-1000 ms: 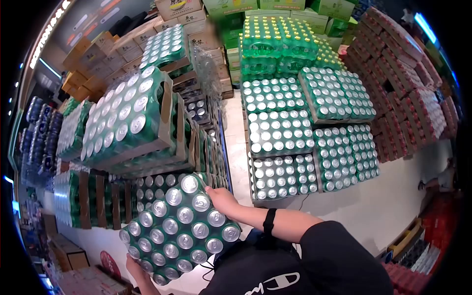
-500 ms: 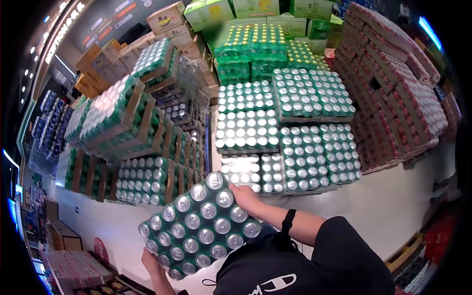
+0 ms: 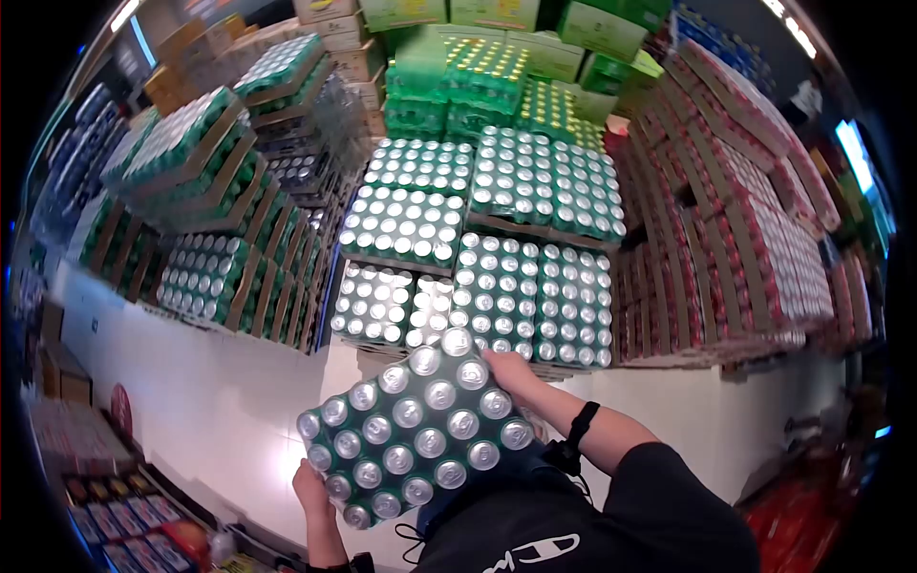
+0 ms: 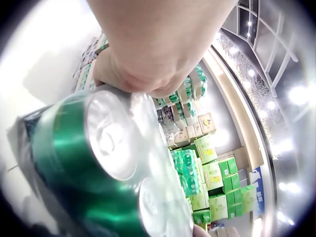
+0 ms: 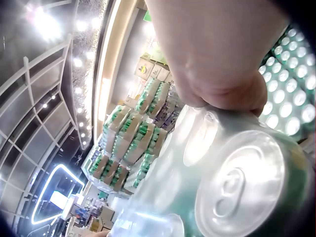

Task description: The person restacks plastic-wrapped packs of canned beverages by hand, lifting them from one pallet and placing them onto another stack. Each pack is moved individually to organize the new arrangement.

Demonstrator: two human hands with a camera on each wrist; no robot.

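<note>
You are holding the pack of cans between both hands. Your left hand is gripping its near corner, and your right hand is curling over the far edge. The stacked cans are standing beyond your right hand.

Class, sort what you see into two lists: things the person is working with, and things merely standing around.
In hand:
shrink-wrapped pack of green cans
left hand gripping its near corner
right hand gripping its far edge

Standing around:
stacked green can trays
red can cases
green cartons

Bright overhead store lighting, strong fisheye bending at dark edges, wrist views blurred close-up.
</note>
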